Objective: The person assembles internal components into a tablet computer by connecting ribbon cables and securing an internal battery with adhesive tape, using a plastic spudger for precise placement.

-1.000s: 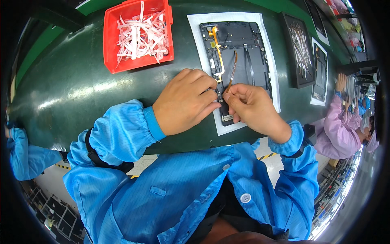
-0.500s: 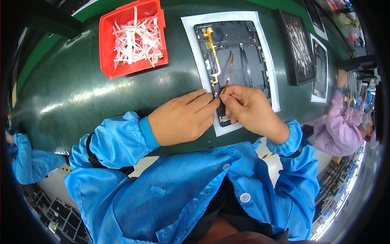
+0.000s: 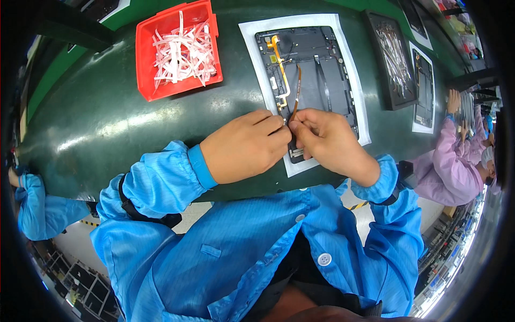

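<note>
A black tablet housing lies open on a white sheet, its inner side facing up. My right hand pinches the lower part of a thin brown flex cable, whose free end rises over the housing's middle. Close against it, my left hand has its fingers drawn together at the housing's lower left edge. Whatever those left fingertips hold is hidden. A yellow-orange flex cable runs down the housing's left side, and a black ribbon cable lies right of the middle.
A red bin of white and pink strips stands to the left on the green table. To the right are a black tray of thin cables and another tablet housing. A co-worker in a pink sleeve sits farther right.
My left fingers have curled in more tightly and the hand has shifted slightly right. The brown flex cable's free end has swung a little to the left. My right hand keeps its pinch.
</note>
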{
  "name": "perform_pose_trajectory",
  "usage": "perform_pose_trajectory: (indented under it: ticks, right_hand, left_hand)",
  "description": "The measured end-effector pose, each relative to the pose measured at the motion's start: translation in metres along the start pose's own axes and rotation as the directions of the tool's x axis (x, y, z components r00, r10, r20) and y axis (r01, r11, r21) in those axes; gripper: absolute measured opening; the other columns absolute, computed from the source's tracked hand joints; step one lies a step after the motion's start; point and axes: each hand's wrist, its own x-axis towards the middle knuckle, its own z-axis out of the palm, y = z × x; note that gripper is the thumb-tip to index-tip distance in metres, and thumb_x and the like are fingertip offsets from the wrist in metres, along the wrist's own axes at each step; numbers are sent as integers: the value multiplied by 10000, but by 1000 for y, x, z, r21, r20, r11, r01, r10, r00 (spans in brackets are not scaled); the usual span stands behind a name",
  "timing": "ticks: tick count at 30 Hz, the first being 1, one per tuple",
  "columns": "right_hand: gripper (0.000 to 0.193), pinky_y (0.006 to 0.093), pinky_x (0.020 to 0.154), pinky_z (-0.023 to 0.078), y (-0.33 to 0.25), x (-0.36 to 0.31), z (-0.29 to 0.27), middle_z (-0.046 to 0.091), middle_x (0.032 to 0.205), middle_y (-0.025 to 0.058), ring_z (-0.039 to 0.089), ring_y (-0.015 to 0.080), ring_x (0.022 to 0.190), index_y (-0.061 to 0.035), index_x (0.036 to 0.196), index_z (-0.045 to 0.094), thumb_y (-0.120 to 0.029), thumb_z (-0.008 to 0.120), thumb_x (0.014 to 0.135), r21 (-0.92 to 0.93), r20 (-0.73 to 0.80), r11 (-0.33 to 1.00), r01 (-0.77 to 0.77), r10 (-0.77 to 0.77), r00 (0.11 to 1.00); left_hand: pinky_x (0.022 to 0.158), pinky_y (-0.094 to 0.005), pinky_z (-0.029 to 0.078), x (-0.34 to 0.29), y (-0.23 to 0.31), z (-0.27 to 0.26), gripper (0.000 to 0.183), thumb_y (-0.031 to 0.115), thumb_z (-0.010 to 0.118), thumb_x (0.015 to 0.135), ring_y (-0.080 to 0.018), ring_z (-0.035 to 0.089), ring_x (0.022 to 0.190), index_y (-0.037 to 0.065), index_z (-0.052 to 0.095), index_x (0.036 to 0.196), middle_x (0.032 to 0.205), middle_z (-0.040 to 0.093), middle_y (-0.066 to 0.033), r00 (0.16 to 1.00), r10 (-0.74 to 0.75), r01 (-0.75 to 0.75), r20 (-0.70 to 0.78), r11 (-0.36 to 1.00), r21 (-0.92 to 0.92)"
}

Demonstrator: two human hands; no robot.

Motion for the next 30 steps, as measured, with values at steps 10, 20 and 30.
perform_pose_trajectory:
  ticks: [10, 20, 30]
  right_hand:
    - [206, 371, 558, 509, 4, 2, -1, 708, 706, 120, 666, 177, 569, 42, 1030, 731, -128, 625, 1076, -30, -8, 998, 54, -54, 999]
    - [204, 392, 590, 557, 9, 5, -3, 731, 733, 131, 717, 196, 591, 39, 1027, 739, -126, 623, 1061, -42, 2, 992, 119, -119, 993]
    - [167, 392, 579, 560, 24, 7, 3, 695, 721, 131, 688, 238, 572, 21, 1004, 733, -133, 673, 1027, -169, -55, 938, 302, -315, 947]
  left_hand:
    - [949, -427, 585, 2, -15, -1, 132, 119, 786, 894, -300, 705, 1059, 21, 718, 951, 1069, 705, -108, 994, 106, -106, -27, 994, 1]
    - [925, -430, 603, 8, -19, -11, 237, 33, 824, 861, -337, 720, 1055, -1, 762, 1087, 1101, 742, -112, 997, 68, -70, -19, 992, -108]
    - [715, -350, 645, -1, -20, -25, 427, 384, 535, 1164, -239, 779, 901, -16, 681, 1190, 962, 726, -114, 571, -785, 318, 239, -57, -946]
